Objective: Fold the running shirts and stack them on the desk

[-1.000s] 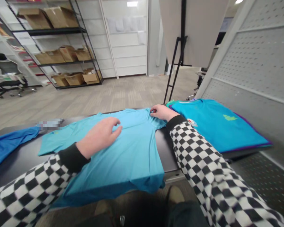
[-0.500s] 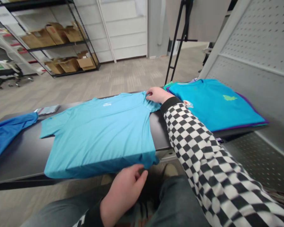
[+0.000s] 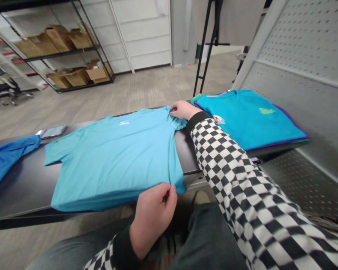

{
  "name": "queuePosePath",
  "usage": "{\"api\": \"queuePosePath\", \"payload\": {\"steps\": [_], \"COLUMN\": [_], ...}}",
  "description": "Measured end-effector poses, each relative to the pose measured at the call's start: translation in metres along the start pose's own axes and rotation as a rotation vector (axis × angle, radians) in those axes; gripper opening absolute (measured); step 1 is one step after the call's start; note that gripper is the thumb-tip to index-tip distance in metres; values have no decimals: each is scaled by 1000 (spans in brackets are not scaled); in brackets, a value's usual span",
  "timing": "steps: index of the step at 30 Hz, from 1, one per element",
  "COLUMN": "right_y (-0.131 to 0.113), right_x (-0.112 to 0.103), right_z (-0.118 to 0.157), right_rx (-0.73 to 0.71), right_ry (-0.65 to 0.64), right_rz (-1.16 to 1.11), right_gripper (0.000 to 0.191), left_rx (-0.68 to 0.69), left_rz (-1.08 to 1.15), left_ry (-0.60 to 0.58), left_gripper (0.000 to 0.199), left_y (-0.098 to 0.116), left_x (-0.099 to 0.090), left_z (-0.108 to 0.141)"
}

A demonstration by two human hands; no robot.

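Observation:
A light blue T-shirt (image 3: 118,157) lies spread over the dark table (image 3: 22,187), its collar at the far side and its hem hanging over the near edge. At the near right corner, my left hand (image 3: 156,212) is closed in a pinch on the hem. My right hand (image 3: 183,110) reaches across to the far right and pinches the T-shirt at the shoulder, by the right sleeve. Part of that sleeve lies beneath my fingers. White lettering shows below the collar.
To the right lies a stack of folded shirts, a bright blue shirt (image 3: 242,120) on top. A darker blue garment (image 3: 11,153) and a flat plastic-wrapped packet (image 3: 52,132) lie at the left. A perforated panel (image 3: 312,56) stands at the right; shelves with cardboard boxes (image 3: 62,39) stand behind.
My left hand has moved up to the hem and closed its fingers on it, lifting the near right corner slightly. My right hand keeps its hold at the shoulder. The view has shifted slightly.

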State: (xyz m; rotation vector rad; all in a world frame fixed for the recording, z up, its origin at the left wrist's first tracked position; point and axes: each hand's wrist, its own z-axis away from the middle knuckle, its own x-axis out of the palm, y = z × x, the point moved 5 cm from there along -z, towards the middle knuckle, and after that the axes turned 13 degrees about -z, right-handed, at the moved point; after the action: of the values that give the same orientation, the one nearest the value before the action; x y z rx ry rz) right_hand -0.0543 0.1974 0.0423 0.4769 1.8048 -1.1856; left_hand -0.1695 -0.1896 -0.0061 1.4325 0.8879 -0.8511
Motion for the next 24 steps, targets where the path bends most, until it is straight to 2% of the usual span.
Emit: {"api": "queuePosePath", "payload": {"steps": [2, 6, 12, 15, 20, 24], "right_y": [1, 1, 0, 0, -2, -3], "right_x": [1, 2, 3, 4, 3, 3], "right_z": [-1, -2, -4, -4, -1, -1], "right_rx": [-4, -6, -20, -22, -38, -27], "right_ry": [2, -6, -6, 4, 10, 9], "right_rz": [-4, 5, 23, 25, 19, 8], "right_gripper": [29, 29, 35, 33, 32, 32], "left_rx": [51, 91, 16, -7, 41, 66], "left_rz": [-115, -292, -341, -474, -601, -572], "left_ry": [-54, -196, -59, -74, -130, -72], "left_gripper": [43, 43, 39, 35, 34, 31], "left_y": [5, 7, 16, 28, 45, 54], "left_x": [-7, -6, -17, -21, -24, -32], "left_z": [-1, -5, -23, -33, -37, -34]}}
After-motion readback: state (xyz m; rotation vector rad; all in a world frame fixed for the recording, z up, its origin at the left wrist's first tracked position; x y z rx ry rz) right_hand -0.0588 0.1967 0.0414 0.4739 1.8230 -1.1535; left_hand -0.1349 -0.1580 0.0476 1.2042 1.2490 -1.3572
